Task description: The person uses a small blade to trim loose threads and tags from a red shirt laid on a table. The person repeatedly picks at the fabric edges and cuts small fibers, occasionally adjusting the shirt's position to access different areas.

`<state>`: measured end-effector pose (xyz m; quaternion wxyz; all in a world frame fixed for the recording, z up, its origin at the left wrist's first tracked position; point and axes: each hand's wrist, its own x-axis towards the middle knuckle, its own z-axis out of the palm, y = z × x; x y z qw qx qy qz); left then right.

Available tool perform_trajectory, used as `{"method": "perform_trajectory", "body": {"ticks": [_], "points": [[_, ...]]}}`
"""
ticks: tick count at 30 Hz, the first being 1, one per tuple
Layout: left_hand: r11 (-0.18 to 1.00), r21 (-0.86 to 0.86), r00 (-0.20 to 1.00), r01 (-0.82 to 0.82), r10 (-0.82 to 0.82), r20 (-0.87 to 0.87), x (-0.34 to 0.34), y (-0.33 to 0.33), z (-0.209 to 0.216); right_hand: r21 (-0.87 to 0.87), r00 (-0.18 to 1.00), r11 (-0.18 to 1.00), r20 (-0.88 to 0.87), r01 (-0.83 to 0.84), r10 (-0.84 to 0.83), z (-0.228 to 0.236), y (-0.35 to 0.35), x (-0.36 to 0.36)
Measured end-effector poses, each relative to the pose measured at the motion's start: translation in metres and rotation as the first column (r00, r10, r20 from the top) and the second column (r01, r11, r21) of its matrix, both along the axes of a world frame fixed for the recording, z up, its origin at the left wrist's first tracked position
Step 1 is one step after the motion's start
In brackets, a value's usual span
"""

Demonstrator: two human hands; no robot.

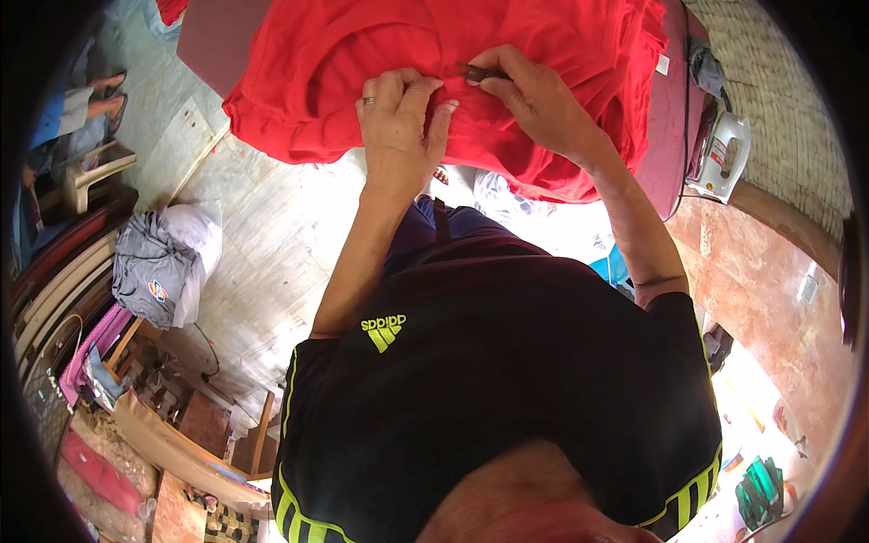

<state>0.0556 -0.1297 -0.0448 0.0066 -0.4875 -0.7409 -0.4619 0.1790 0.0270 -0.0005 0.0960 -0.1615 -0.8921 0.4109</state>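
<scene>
The right hand (543, 107) is closed on a small dark tool (474, 72) — thumb on one side, bent fingers on the other — and the left hand (396, 118) rests on red cloth just beside it. On my feed the left fingers are bent with their tips down on the fabric, and the thumb stands a little apart from them; I can't tell whether a fold is pinched there.

Largest in my view is the wearer's black shirt (507, 389), with yellow-green stripes at the sleeves. Beyond it is the dull red table (213, 45), showing at either side of the cloth. The red cloth (312, 77) lies over most of the table that I see, gathered in loose folds, with both hands on its near part. On the floor to the left I see a grey garment (149, 271) bundled against whitish plastic (195, 235). A white iron (729, 149) stands past the table's right edge, near a black cord (685, 113). Smaller again is the tool, its tip pointing toward the left hand; I can't make out its blades. Smallest is a ring (369, 100) on a left finger.
</scene>
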Motion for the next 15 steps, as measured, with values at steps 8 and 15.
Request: {"method": "perform_trajectory", "body": {"ticks": [8, 15], "points": [[0.994, -0.047, 0.995, 0.099, -0.099, -0.004, -0.012, -0.004, 0.001, 0.354, 0.983, 0.918, 0.107, -0.179, 0.150, 0.003, -0.004, 0.000], [0.996, -0.036, 0.996, 0.079, -0.080, -0.042, -0.008, -0.003, 0.002, 0.563, 0.977, 0.800, 0.150, -0.208, 0.149, 0.005, -0.016, -0.006]]}}
